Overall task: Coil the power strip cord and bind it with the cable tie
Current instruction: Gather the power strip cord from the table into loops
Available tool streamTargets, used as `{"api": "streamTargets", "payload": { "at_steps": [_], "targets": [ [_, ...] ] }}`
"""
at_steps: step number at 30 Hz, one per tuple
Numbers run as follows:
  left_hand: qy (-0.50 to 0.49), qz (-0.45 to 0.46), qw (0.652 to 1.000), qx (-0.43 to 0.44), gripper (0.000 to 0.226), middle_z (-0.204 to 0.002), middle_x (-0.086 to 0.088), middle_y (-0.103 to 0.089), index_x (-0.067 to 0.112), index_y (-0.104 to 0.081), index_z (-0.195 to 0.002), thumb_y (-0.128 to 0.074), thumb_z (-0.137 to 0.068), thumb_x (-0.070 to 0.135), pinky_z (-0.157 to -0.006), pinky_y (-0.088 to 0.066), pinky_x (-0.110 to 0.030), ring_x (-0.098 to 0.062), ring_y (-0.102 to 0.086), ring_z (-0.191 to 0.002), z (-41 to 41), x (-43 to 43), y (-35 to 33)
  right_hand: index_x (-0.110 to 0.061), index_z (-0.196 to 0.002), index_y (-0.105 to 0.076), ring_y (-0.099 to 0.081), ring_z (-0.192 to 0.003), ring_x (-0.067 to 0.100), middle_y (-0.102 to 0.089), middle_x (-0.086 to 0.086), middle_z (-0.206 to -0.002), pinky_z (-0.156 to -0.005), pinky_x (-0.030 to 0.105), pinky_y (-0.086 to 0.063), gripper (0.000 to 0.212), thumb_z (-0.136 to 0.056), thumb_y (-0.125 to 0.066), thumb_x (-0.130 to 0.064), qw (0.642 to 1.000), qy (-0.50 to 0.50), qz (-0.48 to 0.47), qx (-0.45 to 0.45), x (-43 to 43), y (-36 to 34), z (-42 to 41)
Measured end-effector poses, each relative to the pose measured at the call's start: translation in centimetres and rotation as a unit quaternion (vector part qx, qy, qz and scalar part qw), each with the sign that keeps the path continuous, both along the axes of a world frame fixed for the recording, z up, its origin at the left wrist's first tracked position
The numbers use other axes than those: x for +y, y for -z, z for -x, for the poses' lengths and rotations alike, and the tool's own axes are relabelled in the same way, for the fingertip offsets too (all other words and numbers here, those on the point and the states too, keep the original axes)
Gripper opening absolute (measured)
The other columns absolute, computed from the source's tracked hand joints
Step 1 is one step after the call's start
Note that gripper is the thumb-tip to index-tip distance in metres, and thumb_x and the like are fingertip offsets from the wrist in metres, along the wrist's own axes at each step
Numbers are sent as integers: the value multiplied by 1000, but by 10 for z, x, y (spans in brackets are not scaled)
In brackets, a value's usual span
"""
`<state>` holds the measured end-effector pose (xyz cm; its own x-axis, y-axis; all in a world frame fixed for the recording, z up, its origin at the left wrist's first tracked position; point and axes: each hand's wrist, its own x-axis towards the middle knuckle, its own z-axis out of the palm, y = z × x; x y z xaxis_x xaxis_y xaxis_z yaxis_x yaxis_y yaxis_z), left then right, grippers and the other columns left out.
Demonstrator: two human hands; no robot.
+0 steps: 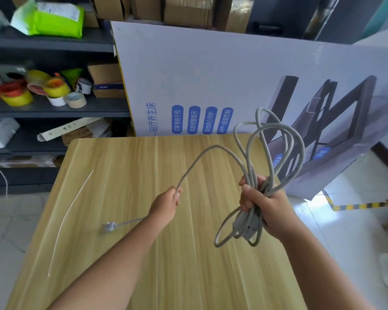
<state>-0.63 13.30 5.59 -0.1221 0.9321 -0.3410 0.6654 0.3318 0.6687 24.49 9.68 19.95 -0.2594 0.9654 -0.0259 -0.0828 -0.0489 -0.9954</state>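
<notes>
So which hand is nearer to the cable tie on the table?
Left. The left hand grips the cord right of the cable tie; the right hand holds the coil farther right.

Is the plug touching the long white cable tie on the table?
Apart. The head view shows bare table between the plug and the cable tie.

A pale grey cord [213, 153] and matching grey plug [109, 226] are seen over a light wood-grain table [126, 253]. A white cable tie [68, 222] is seen at nine o'clock.
</notes>
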Motion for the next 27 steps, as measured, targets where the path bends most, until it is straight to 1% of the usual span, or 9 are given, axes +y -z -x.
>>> {"api": "streamTargets", "payload": {
  "at_steps": [3, 6, 10, 13, 15, 20, 23, 25, 27],
  "targets": [
    [-12, -87, 993, -74, 41, -71, 0, -51, 41, -35, -144, -32, -105, 31, -54, -40, -28, -15, -47, -58, -18, -4, -30, -8, -81, -58, -44, -53, 17, -49, 6, -57, -52, 26, -42, 15, -96, -59, -5, 997, 47, -2, -63, 6, 10, 0],
    [-31, -139, 971, -190, 44, -88, 3, -58, 32, -32, -149, -33, -105, 25, -68, -44, -27, -11, -50, -69, -36, -10, -51, -10, -96, -64, -50, -50, 13, -51, 3, -56, -53, 27, -43, 2, -94, -63, -9, 994, 78, 49, -66, 9, 27, 9],
    [9, -131, 929, -346, 43, -98, -6, -54, 35, -46, -139, -42, -103, 13, -75, -52, -30, -10, -55, -72, -61, -23, -66, -13, -106, -68, -59, -56, 16, -62, 5, -65, -54, 30, -50, 17, -90, -69, -8, 991, 93, 84, -39, 7, 44, 37],
    [36, -134, 924, -356, 31, -108, -12, -54, 24, -61, -124, -42, -103, 12, -77, -53, -21, -3, -64, -82, -73, -31, -75, -13, -103, -74, -67, -75, 30, -70, 23, -84, -71, 43, -58, 15, -88, -72, -12, 991, 81, 101, -16, 6, 50, 52],
    [45, -126, 931, -340, 29, -108, -14, -52, 13, -61, -125, -42, -103, 17, -85, -52, -23, -14, -65, -95, -70, -34, -75, -5, -92, -74, -69, -73, 30, -70, 21, -77, -67, 39, -58, 6, -89, -71, -9, 988, 89, 122, -24, 6, 51, 53],
    [158, -88, 972, -153, 50, -121, 4, -38, 53, -29, -145, -38, -103, 29, -102, -43, -28, -15, -54, -108, -59, -42, -79, 4, -95, -69, -65, -61, 21, -65, 11, -65, -54, 33, -52, 15, -92, -65, -11, 978, 100, 182, -10, -2, 56, 54],
    [126, -45, 951, -279, 64, -141, 10, -34, 58, -11, -146, -47, -99, 34, -102, -46, -32, -18, -60, -113, -57, -49, -72, 4, -88, -61, -59, -59, 22, -57, 11, -65, -56, 35, -50, 24, -92, -67, -18, 971, 114, 212, 2, -3, 56, 54],
    [63, 19, 906, -419, 62, -145, 4, -44, 49, -22, -147, -51, -93, 46, -108, -43, -42, -20, -59, -122, -46, -52, -60, -3, -81, -62, -55, -54, 18, -58, 7, -63, -53, 32, -47, 22, -92, -67, -22, 972, 110, 208, -10, -2, 51, 53],
    [20, 76, 898, -433, 47, -138, 3, -57, 39, -45, -136, -43, -94, 57, -108, -41, -44, -15, -57, -124, -31, -59, -41, -7, -73, -62, -55, -54, 17, -60, 5, -63, -52, 30, -46, 27, -92, -66, -25, 977, 91, 193, -25, 1, 40, 51]
  ]
}}
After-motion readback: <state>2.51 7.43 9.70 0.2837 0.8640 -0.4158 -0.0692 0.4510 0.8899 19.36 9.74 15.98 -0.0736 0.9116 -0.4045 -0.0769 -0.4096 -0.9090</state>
